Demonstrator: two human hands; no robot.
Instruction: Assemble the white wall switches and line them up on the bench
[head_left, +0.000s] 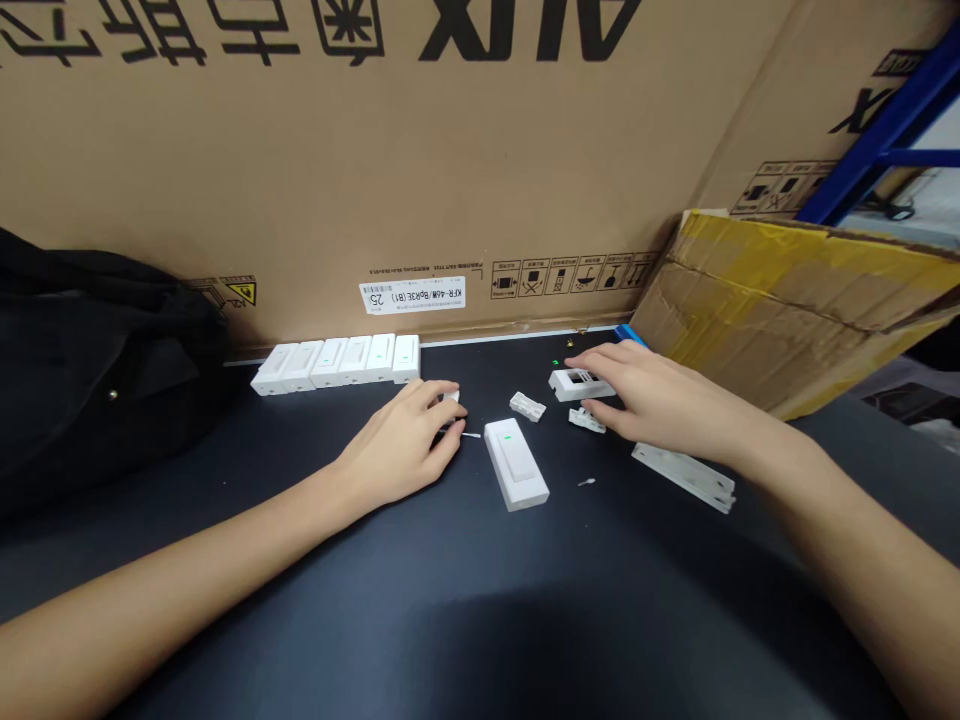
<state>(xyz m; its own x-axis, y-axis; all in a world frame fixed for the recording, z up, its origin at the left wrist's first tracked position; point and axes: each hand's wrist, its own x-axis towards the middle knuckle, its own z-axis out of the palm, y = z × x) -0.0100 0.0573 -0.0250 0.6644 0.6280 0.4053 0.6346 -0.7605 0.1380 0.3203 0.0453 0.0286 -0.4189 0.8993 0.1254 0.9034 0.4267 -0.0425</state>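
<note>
Roughly six white housings point(337, 362) stand at twelve o'clock on the black bench point(480, 640); the left hand point(397, 445) has fingers closed on a small white piece point(451, 398), the right hand point(652, 392) fingers open over a white frame point(570, 385)

Bright, even light gives a pale sheen and a broad, soft-edged shadow on the matte black tabletop point(525, 570); wide-angle distortion bends the frame's edges, with no obvious blur.
</note>
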